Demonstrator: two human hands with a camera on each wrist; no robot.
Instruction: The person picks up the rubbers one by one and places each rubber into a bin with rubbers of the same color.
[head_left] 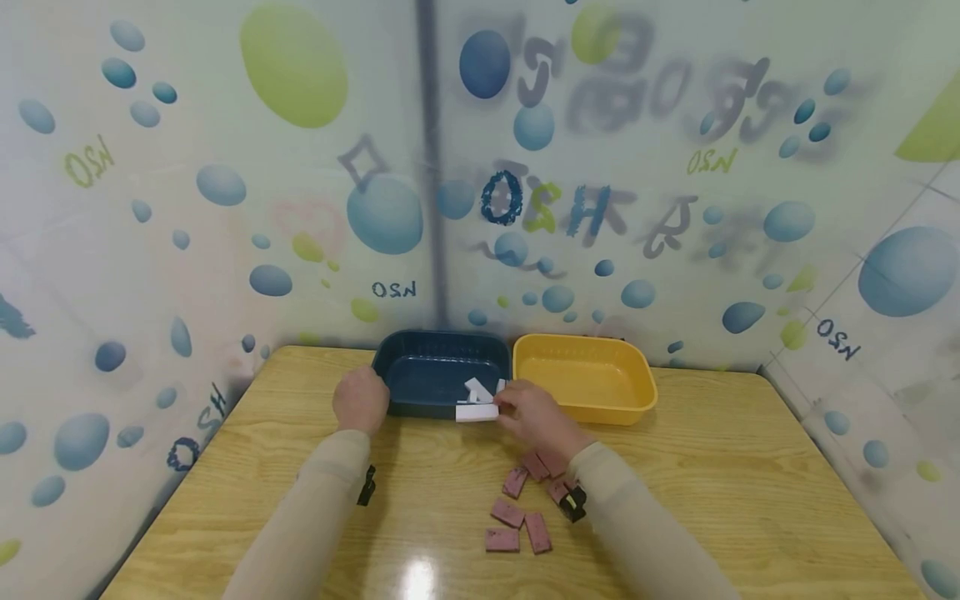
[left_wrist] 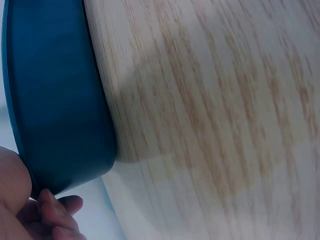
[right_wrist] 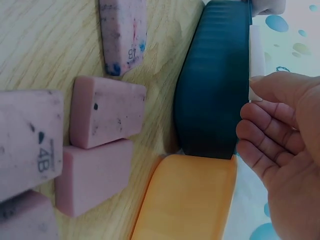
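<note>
My left hand (head_left: 361, 402) grips the left end of a dark blue plastic basket (head_left: 442, 343); in the left wrist view its thumb and fingers close at the basket's corner rim. My right hand (head_left: 536, 415) pinches a white rectangular block (head_left: 477, 412) at the front rim of the blue basket. In the right wrist view the white block (right_wrist: 256, 60) lies along that rim, under the thumb. More white blocks (head_left: 477, 389) lie inside the basket's right part. Several pink erasers (head_left: 503, 540), some marked 4B, are scattered on the table below my right hand.
A yellow basket (head_left: 585, 414) stands right beside the blue one, against the back of the wooden table (head_left: 705, 467). A patterned wall (head_left: 405, 108) rises directly behind both baskets. My right forearm passes over part of the pink erasers.
</note>
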